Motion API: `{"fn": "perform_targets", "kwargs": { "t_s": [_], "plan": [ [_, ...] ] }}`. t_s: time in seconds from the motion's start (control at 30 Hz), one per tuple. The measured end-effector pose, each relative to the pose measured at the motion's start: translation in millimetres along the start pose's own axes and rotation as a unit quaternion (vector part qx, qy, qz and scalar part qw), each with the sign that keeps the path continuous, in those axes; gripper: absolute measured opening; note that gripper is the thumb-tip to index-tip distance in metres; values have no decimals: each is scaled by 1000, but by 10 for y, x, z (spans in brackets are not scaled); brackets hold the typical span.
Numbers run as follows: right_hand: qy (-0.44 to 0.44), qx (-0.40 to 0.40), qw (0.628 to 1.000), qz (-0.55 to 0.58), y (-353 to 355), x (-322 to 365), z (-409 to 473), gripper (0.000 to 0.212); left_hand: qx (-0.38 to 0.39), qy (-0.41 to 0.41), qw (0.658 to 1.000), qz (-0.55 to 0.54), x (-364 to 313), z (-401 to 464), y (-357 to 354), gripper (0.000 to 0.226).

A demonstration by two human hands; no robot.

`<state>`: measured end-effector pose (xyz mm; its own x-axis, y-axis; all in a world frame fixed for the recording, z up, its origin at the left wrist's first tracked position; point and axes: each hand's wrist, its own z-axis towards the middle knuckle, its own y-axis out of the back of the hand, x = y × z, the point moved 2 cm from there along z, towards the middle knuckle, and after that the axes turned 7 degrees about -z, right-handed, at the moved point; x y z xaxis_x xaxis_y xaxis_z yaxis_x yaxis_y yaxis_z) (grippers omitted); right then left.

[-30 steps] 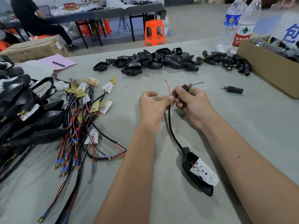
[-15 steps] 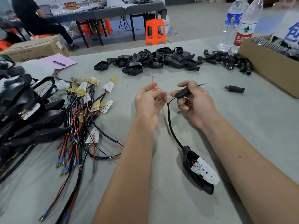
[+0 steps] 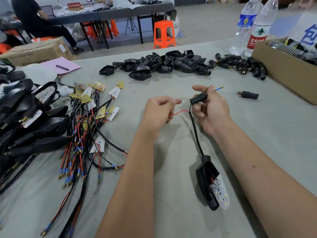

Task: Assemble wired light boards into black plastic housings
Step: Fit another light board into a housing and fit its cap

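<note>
Work sits midway: below the right hand [image 3: 210, 109], one light board [image 3: 220, 191] lies half-seated in its black housing [image 3: 205, 182]. That hand grips a black connector sleeve [image 3: 199, 98]; the left hand [image 3: 158, 111] pinches the red wire [image 3: 179, 112]. Loose wired boards [image 3: 96, 117] wait left of it.

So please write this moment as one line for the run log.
left hand: pinches red wire | right hand: holds black connector | housing with light board: on table

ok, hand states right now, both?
Left hand: closed, pinching the red wire.
Right hand: closed, holding the black connector sleeve.
</note>
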<state>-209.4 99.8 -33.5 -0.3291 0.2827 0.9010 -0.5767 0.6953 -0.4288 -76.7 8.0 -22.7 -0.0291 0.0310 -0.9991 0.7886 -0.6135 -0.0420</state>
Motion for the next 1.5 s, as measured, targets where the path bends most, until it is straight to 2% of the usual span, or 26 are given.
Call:
{"fn": "perform_targets", "kwargs": {
  "t_s": [0.1,0.2,0.33,0.53,0.63,0.97,1.13,1.37,1.5],
  "plan": [
    [-12,4,1000,7,4,7,1,47,14,-25,999,20,7,-16,-54,18],
    [-23,6,1000,13,3,15,0,47,25,-38,998,43,7,-16,-91,23],
    [-29,-1,999,17,10,18,2,47,45,-30,998,22,1,-27,-134,25],
    [-19,0,1000,7,3,8,7,46,-8,-58,997,-45,15,-56,-166,7],
    [-18,6,1000,3,5,7,13,46,-35,-53,995,-74,30,-62,-167,6],
    [-31,-3,999,13,18,2,25,47,-54,-32,985,-161,44,-74,-236,9],
    [-30,3,1000,3,16,-8,29,46,-97,-31,977,-187,62,-92,-328,6],
    [-19,-4,1000,17,16,-11,37,46,-147,-33,973,-175,109,-91,-394,6],
    [-14,-9,1000,26,26,-5,46,45,-127,-34,983,-129,114,-91,-418,10]
  ]
}}
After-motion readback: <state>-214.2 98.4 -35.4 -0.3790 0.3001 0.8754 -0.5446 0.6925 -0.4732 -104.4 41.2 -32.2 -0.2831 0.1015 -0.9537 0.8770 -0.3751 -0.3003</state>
